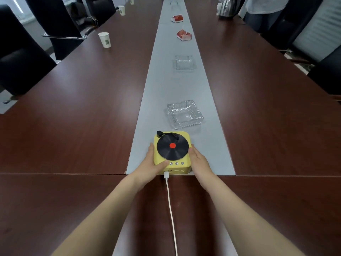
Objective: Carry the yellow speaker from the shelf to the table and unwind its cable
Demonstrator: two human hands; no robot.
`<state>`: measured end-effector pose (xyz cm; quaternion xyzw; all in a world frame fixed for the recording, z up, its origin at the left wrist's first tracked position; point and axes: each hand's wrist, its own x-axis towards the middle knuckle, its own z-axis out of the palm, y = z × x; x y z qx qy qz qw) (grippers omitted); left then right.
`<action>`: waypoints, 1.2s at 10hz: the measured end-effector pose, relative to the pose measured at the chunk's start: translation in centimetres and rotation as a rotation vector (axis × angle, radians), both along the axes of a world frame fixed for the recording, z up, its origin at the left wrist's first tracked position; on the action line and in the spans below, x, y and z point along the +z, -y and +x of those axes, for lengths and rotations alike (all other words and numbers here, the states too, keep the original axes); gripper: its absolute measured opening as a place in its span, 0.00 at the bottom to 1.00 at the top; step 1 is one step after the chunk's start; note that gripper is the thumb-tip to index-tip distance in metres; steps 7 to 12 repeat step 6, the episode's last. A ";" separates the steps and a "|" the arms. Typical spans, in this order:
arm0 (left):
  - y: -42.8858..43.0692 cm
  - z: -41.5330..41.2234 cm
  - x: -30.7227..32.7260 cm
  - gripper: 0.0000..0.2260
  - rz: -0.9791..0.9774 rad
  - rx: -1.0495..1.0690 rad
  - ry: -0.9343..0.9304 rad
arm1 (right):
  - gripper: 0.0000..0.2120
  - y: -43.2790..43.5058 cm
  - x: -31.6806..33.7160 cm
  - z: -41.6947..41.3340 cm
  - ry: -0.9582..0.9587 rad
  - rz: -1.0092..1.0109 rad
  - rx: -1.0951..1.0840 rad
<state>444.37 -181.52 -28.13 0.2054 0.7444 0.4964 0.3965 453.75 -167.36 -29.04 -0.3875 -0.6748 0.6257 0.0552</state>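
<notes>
The yellow speaker, shaped like a small record player with a black disc and red centre on top, rests on the grey strip of the long brown table. My left hand grips its left side, thumb on the front top edge. My right hand grips its right side. A white cable is plugged into the speaker's near face and runs straight toward me, off the bottom of the view.
A glass ashtray sits just beyond the speaker, a second one farther along the grey strip, then two red and white boxes. Paper cups stand on the left side. Black chairs line both edges.
</notes>
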 end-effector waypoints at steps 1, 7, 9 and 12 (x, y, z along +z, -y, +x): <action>-0.2 -0.1 0.8 0.43 -0.150 0.042 -0.001 | 0.24 -0.6 1.6 -0.1 0.084 -0.017 0.044; 3.4 3.7 8.8 0.26 -0.019 0.258 -0.094 | 0.18 1.1 8.5 5.1 0.017 0.030 0.031; 3.4 3.7 8.8 0.26 -0.019 0.258 -0.094 | 0.18 1.1 8.5 5.1 0.017 0.030 0.031; 3.4 3.7 8.8 0.26 -0.019 0.258 -0.094 | 0.18 1.1 8.5 5.1 0.017 0.030 0.031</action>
